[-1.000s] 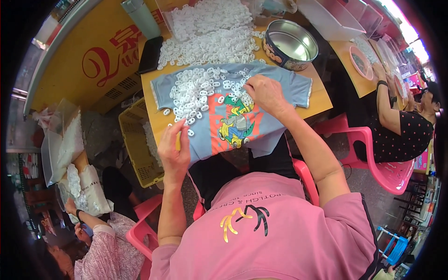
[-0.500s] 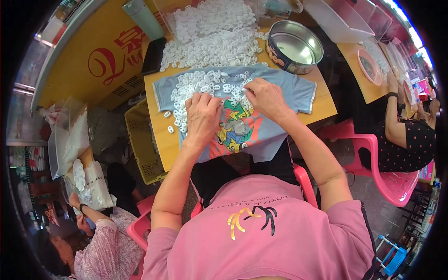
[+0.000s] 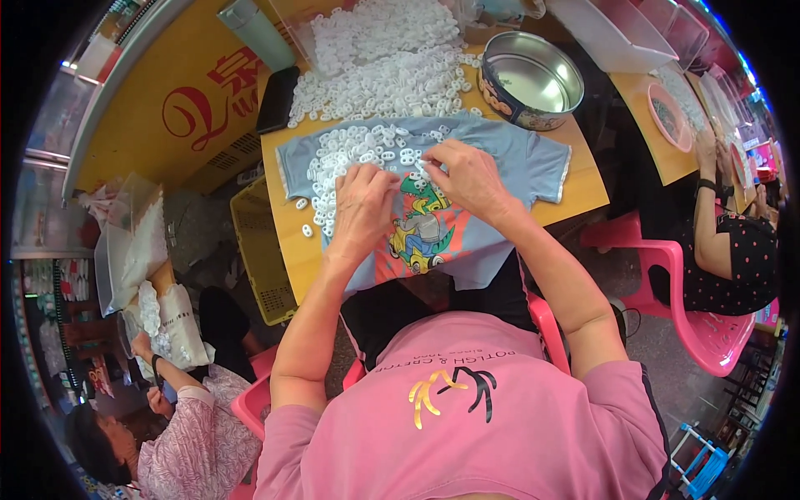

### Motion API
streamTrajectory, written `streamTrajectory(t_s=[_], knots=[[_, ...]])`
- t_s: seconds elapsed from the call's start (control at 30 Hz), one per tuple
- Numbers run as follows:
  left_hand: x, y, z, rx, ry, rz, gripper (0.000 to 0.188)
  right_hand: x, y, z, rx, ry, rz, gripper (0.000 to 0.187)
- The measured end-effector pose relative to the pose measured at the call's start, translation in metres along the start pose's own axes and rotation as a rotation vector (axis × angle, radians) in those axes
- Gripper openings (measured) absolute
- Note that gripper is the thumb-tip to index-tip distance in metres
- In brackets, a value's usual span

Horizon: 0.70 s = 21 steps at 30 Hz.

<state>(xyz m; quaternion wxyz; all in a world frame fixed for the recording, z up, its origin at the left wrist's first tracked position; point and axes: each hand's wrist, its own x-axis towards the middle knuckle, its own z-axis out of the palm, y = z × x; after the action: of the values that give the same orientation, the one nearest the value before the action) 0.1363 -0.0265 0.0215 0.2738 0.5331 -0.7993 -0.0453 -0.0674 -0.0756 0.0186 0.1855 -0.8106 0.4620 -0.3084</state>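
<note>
White hard-looking oval pieces, two holes each, lie loosely heaped on a soft grey-blue printed shirt draped over the near edge of the wood-look surface; bigger heap toward far edge, round shiny metal tin near far right corner. Left hand palm-down, fingers curled at the pieces, can't tell if gripping. Right hand angled inward, thumb and index close together over a few pieces, grip unclear.

One fisheye view, from the wearer's head, facing down past the pink shirt, left hand, right hand and table near, reaching wide to both sides
</note>
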Motion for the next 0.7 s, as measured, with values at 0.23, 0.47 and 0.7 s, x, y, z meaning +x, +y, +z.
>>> streamTrajectory(t_s=[0.23, 0.47, 0.7], knots=[[-0.031, -0.020, -0.026, -0.143, 0.182, -0.187, 0.009, 0.013, -0.011, 0.024, -0.025, -0.043, -0.101, 0.015], [-0.035, -0.024, -0.028, -0.060, 0.241, -0.195, 0.013, 0.022, -0.020, 0.023, 0.074, 0.121, -0.144, 0.015], [-0.033, -0.016, -0.021, -0.012, 0.349, -0.131, 0.022, -0.009, 0.005, -0.050, 0.186, 0.150, -0.028, 0.015]])
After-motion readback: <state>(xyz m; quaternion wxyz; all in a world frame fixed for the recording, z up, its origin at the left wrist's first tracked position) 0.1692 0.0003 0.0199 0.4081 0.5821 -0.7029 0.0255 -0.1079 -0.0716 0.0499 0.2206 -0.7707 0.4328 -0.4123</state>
